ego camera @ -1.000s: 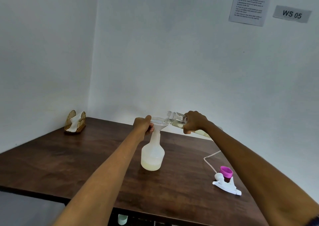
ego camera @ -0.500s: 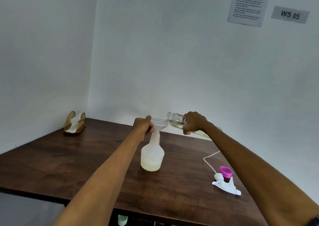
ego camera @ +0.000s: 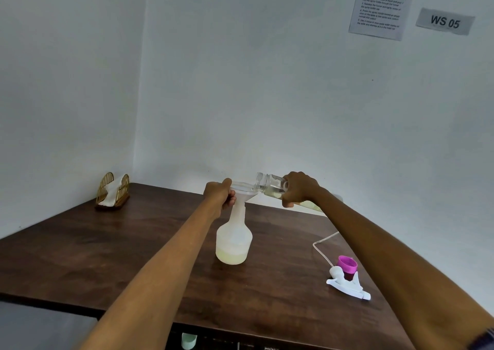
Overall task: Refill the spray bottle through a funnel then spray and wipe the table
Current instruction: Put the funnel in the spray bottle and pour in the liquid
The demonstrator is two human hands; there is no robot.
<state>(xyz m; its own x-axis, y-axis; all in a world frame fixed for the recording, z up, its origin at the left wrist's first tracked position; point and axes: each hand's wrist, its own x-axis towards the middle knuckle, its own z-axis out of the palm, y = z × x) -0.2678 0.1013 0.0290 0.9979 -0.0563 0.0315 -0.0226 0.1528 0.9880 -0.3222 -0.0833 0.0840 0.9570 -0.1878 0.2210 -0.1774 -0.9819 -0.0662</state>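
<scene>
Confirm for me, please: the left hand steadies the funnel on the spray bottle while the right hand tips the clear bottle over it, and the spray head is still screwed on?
Not quite. In the head view the spray head lies detached on the table, beside the purple cap. The rest holds: left hand at the funnel, right hand tipping the clear bottle.

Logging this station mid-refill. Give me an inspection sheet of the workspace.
Surface: dark wooden table, no spill seen.
Job's things: spray bottle upright, pale yellow liquid low in its base; clear funnel seated in its neck; clear refill bottle tipped over the funnel; white trigger sprayer head lying at right.
Clutter: magenta cap beside the sprayer head; gold napkin holder at the far left.
Hands: left hand grips the funnel rim; right hand holds the refill bottle.
Cables: thin dip tube trailing from the sprayer head.
Surroundings: instruction sheet and WS 05 label on the wall.
</scene>
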